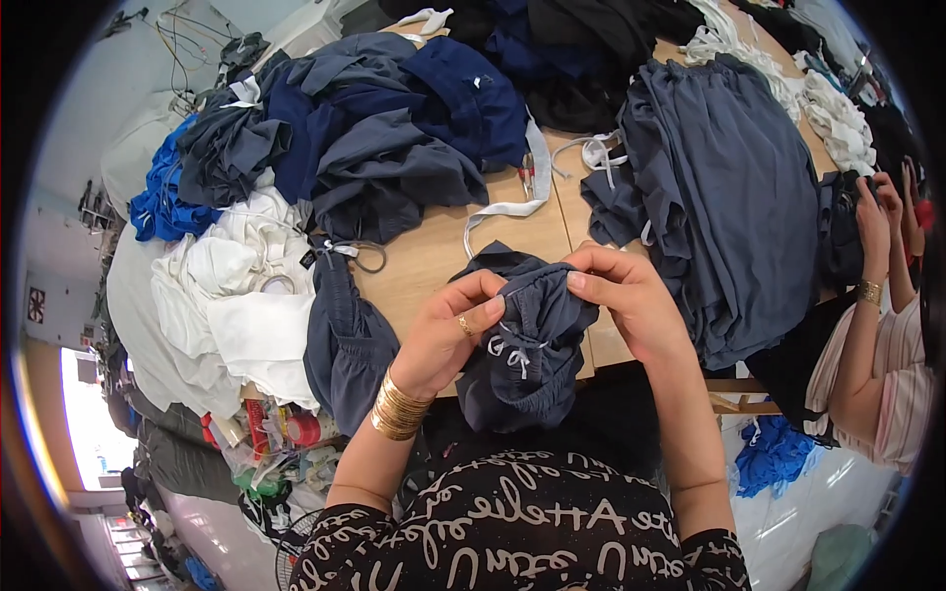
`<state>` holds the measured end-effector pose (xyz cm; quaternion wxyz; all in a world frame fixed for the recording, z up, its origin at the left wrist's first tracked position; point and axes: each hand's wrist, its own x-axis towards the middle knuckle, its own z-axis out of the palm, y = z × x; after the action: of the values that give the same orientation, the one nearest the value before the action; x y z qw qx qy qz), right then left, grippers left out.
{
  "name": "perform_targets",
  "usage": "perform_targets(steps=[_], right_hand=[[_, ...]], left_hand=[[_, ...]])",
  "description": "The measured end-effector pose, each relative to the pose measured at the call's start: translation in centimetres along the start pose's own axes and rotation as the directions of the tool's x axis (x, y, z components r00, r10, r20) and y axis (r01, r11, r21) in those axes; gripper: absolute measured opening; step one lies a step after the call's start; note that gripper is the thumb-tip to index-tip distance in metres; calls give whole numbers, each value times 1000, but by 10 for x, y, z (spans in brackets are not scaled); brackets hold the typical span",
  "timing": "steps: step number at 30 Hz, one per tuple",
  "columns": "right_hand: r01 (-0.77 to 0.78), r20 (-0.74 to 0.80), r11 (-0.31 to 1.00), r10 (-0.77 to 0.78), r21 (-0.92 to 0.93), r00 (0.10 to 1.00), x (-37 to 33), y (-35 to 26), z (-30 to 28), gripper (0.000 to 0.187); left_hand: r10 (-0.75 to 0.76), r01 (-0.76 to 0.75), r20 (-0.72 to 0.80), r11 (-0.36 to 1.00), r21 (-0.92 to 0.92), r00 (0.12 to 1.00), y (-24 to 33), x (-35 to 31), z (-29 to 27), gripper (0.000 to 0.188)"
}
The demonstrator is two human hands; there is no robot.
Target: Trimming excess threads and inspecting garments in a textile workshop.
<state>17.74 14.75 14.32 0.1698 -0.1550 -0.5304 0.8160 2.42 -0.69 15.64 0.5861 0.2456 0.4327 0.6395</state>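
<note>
A dark blue-grey garment (527, 394) with a gathered elastic waistband hangs between my hands at the table's near edge. Its white drawstring (516, 353) is tied in a bow at the front. My left hand (458, 320) pinches the waistband on one side, thumb on top. On the other side, my right hand (626, 295) grips the waistband's top edge between thumb and fingers. The fabric is bunched, so the garment's full shape cannot be made out. Just left of my left wrist, another dark gathered garment (345, 340) drapes over the table edge.
Dark and navy garments (384, 158) are heaped at the far left, with white cloth (261, 335) nearer. A pleated grey stack (719, 197) lies at right. A white strap (512, 209) crosses the wooden table (424, 266). Another person's hand (872, 217) works at the far right.
</note>
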Motion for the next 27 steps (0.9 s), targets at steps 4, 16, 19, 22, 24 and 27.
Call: perform_targets(steps=[4,16,19,22,24,27], right_hand=[[13,-96,1000,-11,23,995,-6,3,1,16],[277,-76,348,-733,-896,676,-22,20,39,20],[278,-35,292,-744,-915,668,-21,20,31,17],[286,-26,312,-716,-906,698,-19,19,26,12],[269,-134,537,-596,-800,791,-21,10,28,10],[187,-214,808,-358,-558,909,-21,4,24,7]], left_hand=[[-12,14,20,996,-90,1000,-9,4,4,12],[393,-264,-199,842,471,898,-22,7,23,7],[454,-277,-134,724,631,881,-22,8,23,9],[578,-313,-76,542,780,813,-23,13,23,6],[662,-340,47,322,884,748,-21,15,26,5],[544,-306,-58,554,774,837,-23,13,27,6]])
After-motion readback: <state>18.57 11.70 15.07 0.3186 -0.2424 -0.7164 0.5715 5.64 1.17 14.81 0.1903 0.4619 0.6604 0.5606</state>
